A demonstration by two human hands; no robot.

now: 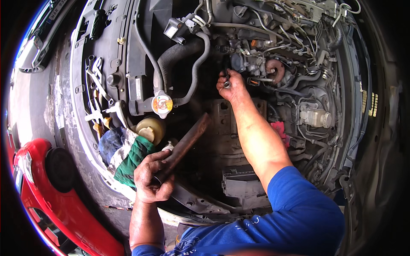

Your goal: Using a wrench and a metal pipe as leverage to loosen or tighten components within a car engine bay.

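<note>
My left hand [150, 176] is closed around the lower end of a rusty brown metal pipe [186, 144], which slants up to the right over the engine bay. Further up, my right hand [233, 87] reaches to the side of the engine [252, 62]. Its fingers are wrapped round a wrench, whose ring end [227, 85] shows below them. The wrench's other end runs into the dark gap beside the engine and is hidden. Pipe and wrench are apart from each other.
Several spanners [99, 85] and a ratchet [121, 112] lie along the front panel. A green cloth [136, 160] sits beside a yellowed reservoir [151, 128]. Nearby are the radiator cap [162, 105], a thick black hose [171, 62] and a black box [241, 183]. A red car [64, 205] stands at left.
</note>
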